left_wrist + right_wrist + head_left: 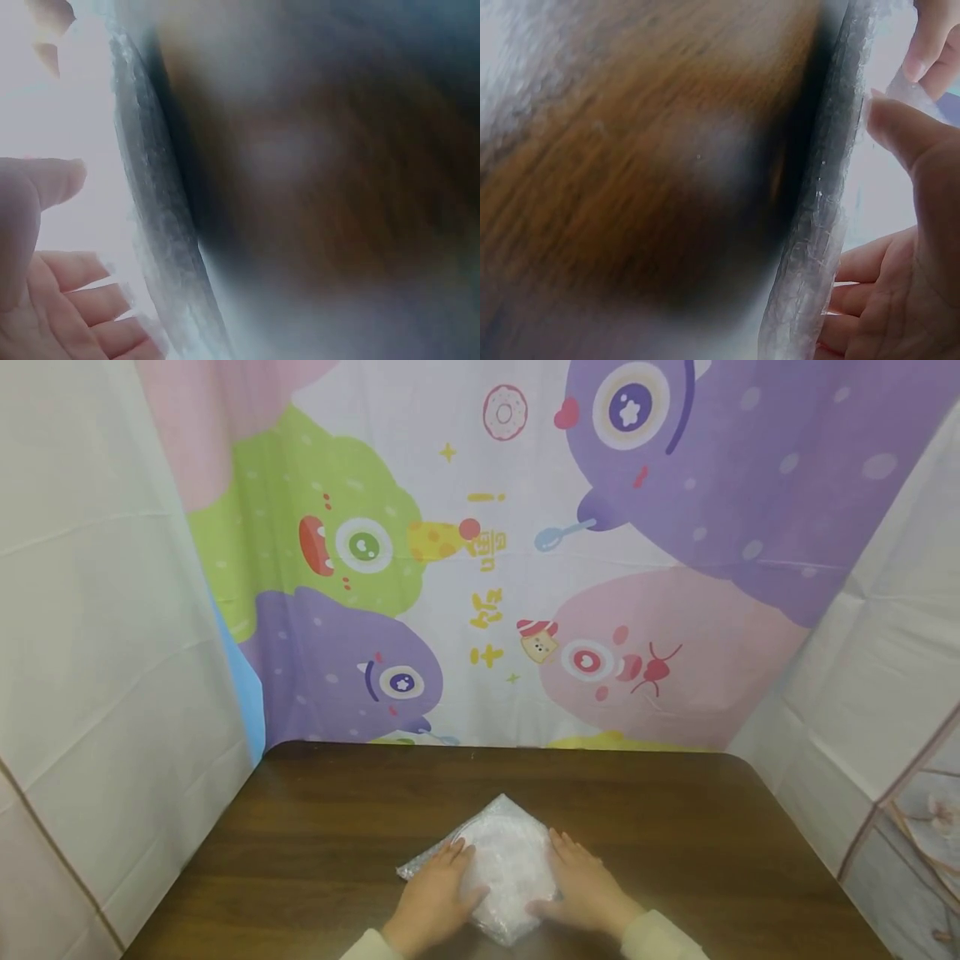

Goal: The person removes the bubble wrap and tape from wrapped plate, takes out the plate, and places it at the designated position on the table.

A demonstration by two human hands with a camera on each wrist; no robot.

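Observation:
A flat package in clear bubble wrap (513,864) lies on the dark wooden table, turned so one corner points away from me. My left hand (435,897) rests on its left side with fairly straight fingers. Along the right edge, my right hand (588,887) touches the wrap with fingers extended and thumb apart. The left wrist view has the left hand (71,300) beside the package's puffy edge (161,202). In the right wrist view, the right hand (900,255) lies against the wrapped edge (817,195). What is inside the wrap cannot be made out.
The brown table (322,827) stretches out around the package. Behind it hangs a curtain (480,710) printed with cartoon monsters. Pale cloth panels (97,610) stand at both sides, the right one (832,760) with a folded edge.

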